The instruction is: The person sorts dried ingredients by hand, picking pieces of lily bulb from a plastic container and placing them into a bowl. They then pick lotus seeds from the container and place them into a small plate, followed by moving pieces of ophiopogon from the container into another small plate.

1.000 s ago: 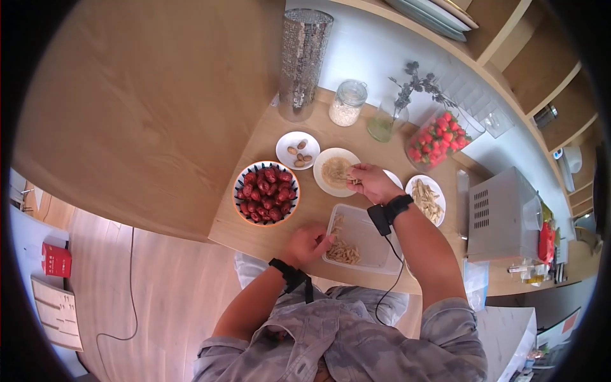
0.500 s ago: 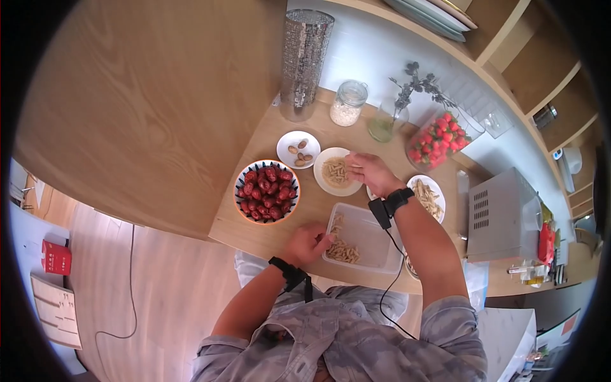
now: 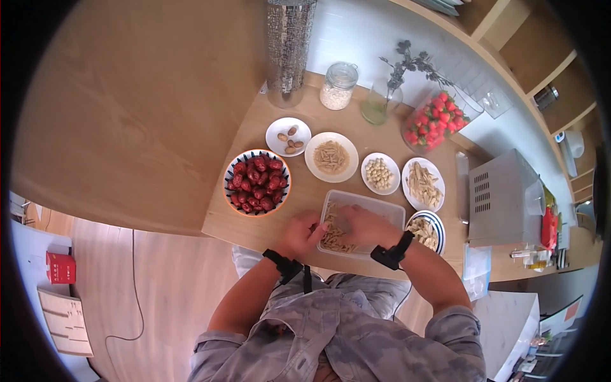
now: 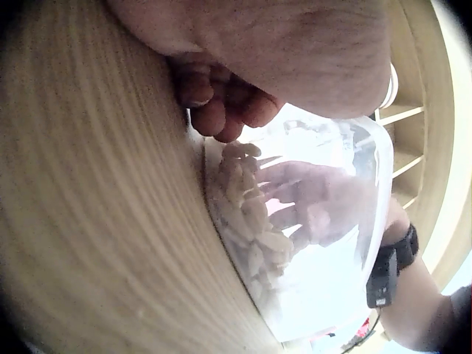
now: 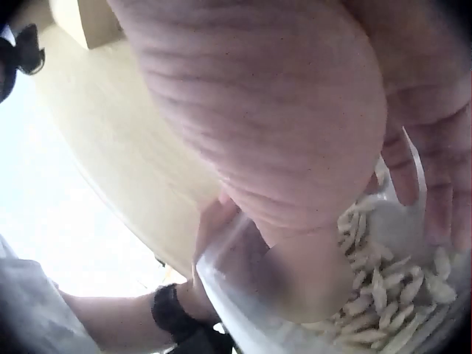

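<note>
A clear plastic container (image 3: 396,207) sits near the front edge of the table, with pale slender dried pieces (image 5: 383,295) heaped at its left end. My left hand (image 3: 299,234) grips the left rim of this container, thumb over the edge and fingers curled outside. My right hand (image 3: 366,226) reaches down inside, palm low over the pieces. Through the clear wall, the left wrist view shows its fingers (image 4: 284,195) straight and spread beside them. Behind the container, a cream plate (image 3: 312,159) bears more of these pieces.
Left stands a patterned bowl (image 3: 226,191) of red dates. A plate (image 3: 273,130) with several brown nuts, a dish (image 3: 368,181) of round pale seeds, a plate (image 3: 439,202) and striped bowl (image 3: 440,229) of pale slices surround the work. Behind are a glass jar (image 3: 337,89) and strawberries (image 3: 436,121).
My right hand has moved from the cream plate down into the plastic container, uncovering the plate and the seed dish. My left hand stays at the rim. The head view has shifted slightly.
</note>
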Motion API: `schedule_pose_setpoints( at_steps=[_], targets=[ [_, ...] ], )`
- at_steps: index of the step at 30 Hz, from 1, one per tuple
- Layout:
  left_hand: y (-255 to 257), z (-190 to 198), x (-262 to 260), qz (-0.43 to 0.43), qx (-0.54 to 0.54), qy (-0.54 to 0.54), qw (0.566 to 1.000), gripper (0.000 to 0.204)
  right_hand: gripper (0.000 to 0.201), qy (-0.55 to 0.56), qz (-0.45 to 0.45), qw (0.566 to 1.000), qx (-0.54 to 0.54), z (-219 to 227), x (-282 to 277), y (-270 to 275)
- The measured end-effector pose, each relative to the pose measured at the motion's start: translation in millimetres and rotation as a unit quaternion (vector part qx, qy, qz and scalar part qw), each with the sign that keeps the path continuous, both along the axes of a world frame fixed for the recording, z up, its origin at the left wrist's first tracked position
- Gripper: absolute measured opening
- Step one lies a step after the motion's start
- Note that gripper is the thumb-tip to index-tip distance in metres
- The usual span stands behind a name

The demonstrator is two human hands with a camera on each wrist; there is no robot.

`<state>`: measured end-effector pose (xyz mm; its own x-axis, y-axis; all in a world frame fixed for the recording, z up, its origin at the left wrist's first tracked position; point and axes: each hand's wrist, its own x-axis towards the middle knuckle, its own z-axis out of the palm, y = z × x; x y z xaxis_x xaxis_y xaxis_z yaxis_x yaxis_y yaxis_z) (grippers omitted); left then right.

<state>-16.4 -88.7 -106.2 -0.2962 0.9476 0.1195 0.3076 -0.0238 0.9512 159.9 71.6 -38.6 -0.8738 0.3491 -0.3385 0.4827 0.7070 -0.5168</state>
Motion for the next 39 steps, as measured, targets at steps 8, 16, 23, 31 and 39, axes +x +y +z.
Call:
schedule_pose_setpoints(
  at_steps=[8, 16, 23, 31, 39],
  targets=[
    [3.3, -0.1, -2.7, -0.007, 0.047, 0.053, 0.997, 0.027, 0.051, 0.028, 0.007, 0.999, -0.026, -11.8, -24.7, -35.8],
    [1.5, 0.1, -4.2, -0.004, 0.040, 0.074, 0.996, 0.031, 0.032, 0.068, 0.029, 0.992, -0.102, -11.7, -10.9, -16.0],
    [0.8, -6.0, -5.4, -0.013, 0.041, 0.066, 0.997, 0.029, 0.026, -0.014, -0.164, 0.932, -0.321, 9.6, -1.2, 11.8],
    [0.9, -6.3, -5.4, -0.019, 0.054, 0.065, 0.996, 0.027, 0.026, -0.007, -0.245, 0.846, -0.472, 1.6, 11.4, 22.6],
    [1.5, -1.4, -8.7, -0.025, 0.034, 0.077, 0.996, 0.026, 0.020, 0.075, -0.295, 0.748, -0.589, 39.4, -14.2, 52.2]
  ],
)
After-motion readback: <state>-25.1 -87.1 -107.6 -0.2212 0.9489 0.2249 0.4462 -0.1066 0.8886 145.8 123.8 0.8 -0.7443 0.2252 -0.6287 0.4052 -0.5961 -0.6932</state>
